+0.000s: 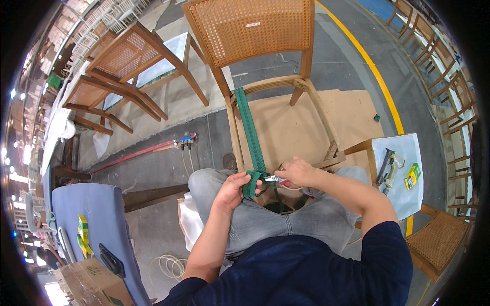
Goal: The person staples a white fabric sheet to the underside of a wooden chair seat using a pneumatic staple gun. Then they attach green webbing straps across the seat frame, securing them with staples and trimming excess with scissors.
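Webbing of flat green fabric (250, 128), probably soft, light and best held at its fold, runs from pinching fingers of the left hand (230, 191) to the brown wooden chair (309, 41) ahead, the right hand (300, 172) gripping a red-handled metal tool (272, 179) beside them.

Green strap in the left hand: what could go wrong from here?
The red-handled scissors in the right hand are close to the left hand, so a slip might nip a finger. A careless snip could also leave the green strap too short.
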A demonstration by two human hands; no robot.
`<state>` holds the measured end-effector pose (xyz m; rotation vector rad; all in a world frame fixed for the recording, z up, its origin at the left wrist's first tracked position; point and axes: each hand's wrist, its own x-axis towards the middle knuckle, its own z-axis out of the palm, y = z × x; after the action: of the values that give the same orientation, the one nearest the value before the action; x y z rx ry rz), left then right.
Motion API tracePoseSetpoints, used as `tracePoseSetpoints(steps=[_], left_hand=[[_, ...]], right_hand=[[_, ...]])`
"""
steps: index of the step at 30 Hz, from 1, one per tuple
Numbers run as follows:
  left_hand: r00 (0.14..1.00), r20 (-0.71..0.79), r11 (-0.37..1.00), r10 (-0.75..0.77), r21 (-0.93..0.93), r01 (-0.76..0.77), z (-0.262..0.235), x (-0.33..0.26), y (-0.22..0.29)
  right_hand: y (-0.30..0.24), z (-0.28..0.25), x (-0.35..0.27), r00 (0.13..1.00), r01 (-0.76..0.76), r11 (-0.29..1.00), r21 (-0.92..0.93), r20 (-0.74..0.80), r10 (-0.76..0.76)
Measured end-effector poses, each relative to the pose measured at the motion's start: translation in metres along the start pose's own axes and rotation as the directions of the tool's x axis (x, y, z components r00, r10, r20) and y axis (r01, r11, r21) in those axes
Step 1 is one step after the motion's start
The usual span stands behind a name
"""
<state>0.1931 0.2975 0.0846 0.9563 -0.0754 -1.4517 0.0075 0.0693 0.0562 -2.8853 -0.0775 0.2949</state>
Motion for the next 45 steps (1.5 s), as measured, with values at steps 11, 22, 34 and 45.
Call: tracePoseSetpoints(steps=[11,22,34,45], left_hand=[[0.97,0.201,0.961,0.134,0.214,-0.177,0.11,0.025,-0.02],[0.945,0.327,-0.297,0.023,0.905,-0.306,0.082,0.115,-0.103],[0.996,0.087,-0.026,-0.015,0.996,-0.087,0.07,0.07,-0.079],[0.846,0.106,0.811,0.523,0.243,-0.532,0.23,0.056,0.055]], right_hand=[[0.03,-0.041,-0.181,0.044,-0.459,0.342,0.82,-0.363,0.931],[0.037,0.084,-0.431,-0.628,-0.685,-0.456,0.569,-0.144,0.765],[0.044,0.011,-0.325,-0.184,-0.518,0.291,0.805,-0.437,0.881],[-0.021,-0.066,-0.094,0.906,0.192,-0.142,0.971,-0.12,0.405]])
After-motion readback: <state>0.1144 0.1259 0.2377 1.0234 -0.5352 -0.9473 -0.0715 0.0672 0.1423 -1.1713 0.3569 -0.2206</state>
